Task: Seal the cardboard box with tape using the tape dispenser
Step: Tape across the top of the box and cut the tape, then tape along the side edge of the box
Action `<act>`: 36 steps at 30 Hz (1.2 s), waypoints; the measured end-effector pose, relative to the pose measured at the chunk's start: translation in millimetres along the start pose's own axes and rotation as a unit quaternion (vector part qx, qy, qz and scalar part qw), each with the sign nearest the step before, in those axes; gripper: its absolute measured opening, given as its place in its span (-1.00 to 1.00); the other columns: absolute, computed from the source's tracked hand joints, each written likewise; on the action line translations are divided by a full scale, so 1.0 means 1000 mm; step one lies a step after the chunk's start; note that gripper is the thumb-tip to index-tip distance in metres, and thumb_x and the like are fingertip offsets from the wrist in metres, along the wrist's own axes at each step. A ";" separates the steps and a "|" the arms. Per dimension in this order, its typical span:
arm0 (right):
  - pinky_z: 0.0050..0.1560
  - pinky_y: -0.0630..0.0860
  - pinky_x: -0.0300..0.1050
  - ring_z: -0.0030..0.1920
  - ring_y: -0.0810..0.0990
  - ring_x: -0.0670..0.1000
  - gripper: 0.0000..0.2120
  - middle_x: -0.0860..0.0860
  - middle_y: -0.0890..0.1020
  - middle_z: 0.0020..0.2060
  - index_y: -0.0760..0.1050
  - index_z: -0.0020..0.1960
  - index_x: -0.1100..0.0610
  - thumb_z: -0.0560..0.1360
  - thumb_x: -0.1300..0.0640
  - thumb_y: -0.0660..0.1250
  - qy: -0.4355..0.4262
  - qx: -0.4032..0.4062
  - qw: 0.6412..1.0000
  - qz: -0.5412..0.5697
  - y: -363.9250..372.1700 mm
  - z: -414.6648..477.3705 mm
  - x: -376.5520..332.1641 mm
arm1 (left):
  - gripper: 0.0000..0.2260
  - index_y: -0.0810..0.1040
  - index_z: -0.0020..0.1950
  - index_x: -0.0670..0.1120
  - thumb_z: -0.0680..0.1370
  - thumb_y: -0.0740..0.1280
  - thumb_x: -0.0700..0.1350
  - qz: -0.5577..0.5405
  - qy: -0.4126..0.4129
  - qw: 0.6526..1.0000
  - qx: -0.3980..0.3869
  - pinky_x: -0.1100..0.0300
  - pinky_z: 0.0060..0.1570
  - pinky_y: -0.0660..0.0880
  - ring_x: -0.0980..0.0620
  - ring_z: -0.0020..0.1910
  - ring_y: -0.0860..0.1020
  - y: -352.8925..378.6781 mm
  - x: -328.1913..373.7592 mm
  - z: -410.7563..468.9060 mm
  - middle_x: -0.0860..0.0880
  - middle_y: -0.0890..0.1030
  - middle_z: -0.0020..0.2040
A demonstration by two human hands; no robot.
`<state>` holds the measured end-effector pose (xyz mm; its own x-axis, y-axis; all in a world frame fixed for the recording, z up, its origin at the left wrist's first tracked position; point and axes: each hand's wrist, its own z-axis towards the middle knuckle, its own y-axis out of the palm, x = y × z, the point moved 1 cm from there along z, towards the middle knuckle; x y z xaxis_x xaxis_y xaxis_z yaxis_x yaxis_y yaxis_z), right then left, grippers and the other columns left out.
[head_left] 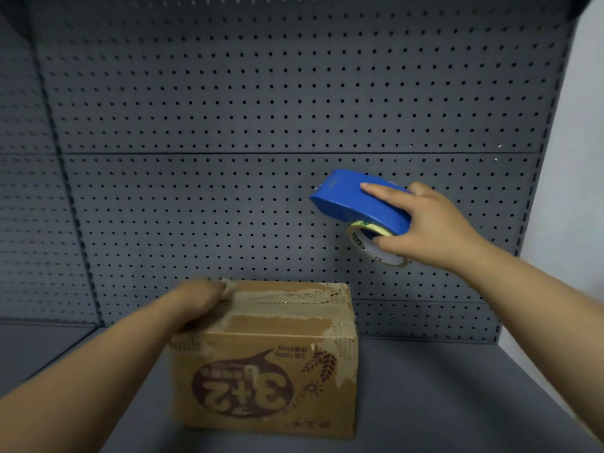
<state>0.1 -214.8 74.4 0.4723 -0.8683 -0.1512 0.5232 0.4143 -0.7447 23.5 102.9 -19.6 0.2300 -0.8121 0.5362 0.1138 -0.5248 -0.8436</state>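
Observation:
A brown cardboard box (271,371) with upside-down "3+2" print stands on the dark grey shelf, its top flaps folded down and its top surface torn and worn. My left hand (199,302) lies flat on the left part of the box top, pressing on it. My right hand (428,223) holds a blue tape dispenser (353,201) in the air, up and to the right of the box, well apart from it. A roll of clear tape (376,246) with a yellowish core hangs under the dispenser.
A grey pegboard wall (261,125) rises right behind the box. The grey shelf surface (441,403) stretches to the right and left of the box. A white wall (575,158) borders the shelf on the right.

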 end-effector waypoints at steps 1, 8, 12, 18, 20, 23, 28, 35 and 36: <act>-0.12 0.37 -0.11 -0.11 0.37 0.02 -0.30 -0.01 0.33 -0.16 0.14 0.38 -0.36 0.36 -0.03 0.39 -0.002 0.009 1.000 0.013 0.006 0.002 -0.008 | -0.58 0.49 0.19 -0.19 0.63 0.02 0.07 -0.051 0.007 0.998 -0.034 0.13 0.04 0.42 -0.09 -0.02 0.53 0.000 -0.010 -0.002 -0.18 0.57 0.01; -0.21 0.27 -0.36 -0.17 0.35 -0.13 -0.29 -0.06 0.31 -0.18 0.11 0.25 -0.46 0.33 0.02 0.43 -0.015 0.070 0.990 0.123 0.051 0.042 -0.071 | -0.35 0.29 0.47 -0.07 0.51 0.07 0.30 -0.285 -0.022 0.943 -0.173 -0.07 0.37 0.34 -0.16 0.38 0.40 -0.028 -0.039 0.010 -0.15 0.38 0.45; -0.16 0.29 -0.49 -0.12 0.37 -0.19 -0.27 -0.09 0.31 -0.18 0.11 0.21 -0.50 0.32 0.04 0.45 -0.030 0.097 0.985 0.140 0.074 0.061 -0.116 | -0.44 0.31 0.45 -0.16 0.58 0.10 0.17 -0.439 0.087 0.887 -0.111 -0.01 0.41 0.24 -0.11 0.42 0.35 -0.084 -0.019 0.049 -0.15 0.38 0.45; -0.11 0.29 -0.55 -0.09 0.36 -0.24 -0.34 -0.12 0.32 -0.19 0.17 0.24 -0.47 0.20 -0.19 0.32 -0.023 0.143 0.982 0.119 0.102 0.064 -0.167 | -0.53 0.54 0.12 -0.17 0.55 0.13 0.19 -0.545 0.133 0.780 -0.277 0.09 -0.09 0.59 -0.07 -0.09 0.64 -0.143 0.007 0.080 -0.14 0.68 -0.09; -0.12 0.29 -0.54 -0.09 0.36 -0.20 -0.33 -0.10 0.32 -0.18 0.19 0.26 -0.44 0.22 -0.12 0.36 -0.013 0.155 0.982 0.107 0.107 0.061 -0.176 | -0.65 0.54 0.05 -0.15 0.56 0.18 0.11 -0.539 0.139 0.773 -0.304 0.15 -0.14 0.61 -0.04 -0.12 0.62 -0.150 0.003 0.086 -0.11 0.66 -0.13; -0.13 0.30 -0.53 -0.10 0.36 -0.16 -0.27 -0.10 0.32 -0.18 0.21 0.31 -0.43 0.23 -0.01 0.38 -0.002 0.170 0.981 0.096 0.110 0.053 -0.189 | -0.82 0.51 -0.08 -0.17 0.57 0.23 -0.07 -0.550 0.129 0.762 -0.318 0.21 -0.29 0.61 0.04 -0.19 0.56 -0.155 -0.005 0.091 -0.08 0.57 -0.16; -0.13 0.33 -0.46 -0.11 0.36 -0.12 -0.30 -0.07 0.32 -0.16 0.15 0.29 -0.44 0.23 -0.09 0.31 0.000 0.173 0.984 0.048 0.107 0.034 -0.211 | -0.85 0.50 -0.18 -0.20 0.57 0.20 -0.29 -0.543 0.139 0.755 -0.341 0.33 -0.48 0.56 0.10 -0.37 0.52 -0.156 -0.013 0.092 -0.10 0.55 -0.27; -0.25 0.33 -0.29 -0.22 0.31 -0.04 -0.24 -0.01 0.31 -0.22 0.15 0.33 -0.35 0.24 0.04 0.38 0.029 0.175 0.984 -0.037 0.094 0.000 -0.254 | -0.79 0.52 -0.23 -0.11 0.57 0.20 -0.27 -0.460 0.197 0.780 -0.376 0.33 -0.41 0.56 0.12 -0.39 0.55 -0.164 -0.025 0.069 -0.01 0.59 -0.44; -0.25 0.34 -0.28 -0.22 0.31 -0.04 -0.24 -0.04 0.31 -0.21 0.14 0.33 -0.36 0.24 0.03 0.38 0.041 0.172 0.984 -0.034 0.093 -0.005 -0.262 | -0.78 0.54 -0.24 -0.09 0.56 0.22 -0.27 -0.444 0.211 0.787 -0.372 0.33 -0.39 0.56 0.13 -0.41 0.57 -0.166 -0.028 0.064 0.01 0.61 -0.44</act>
<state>-78.8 49.5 41.3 0.3765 -0.9107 -0.1701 0.7672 0.4094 -0.4937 60.4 228.9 103.4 0.0204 0.0297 0.9994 -0.5844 -0.8106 0.0360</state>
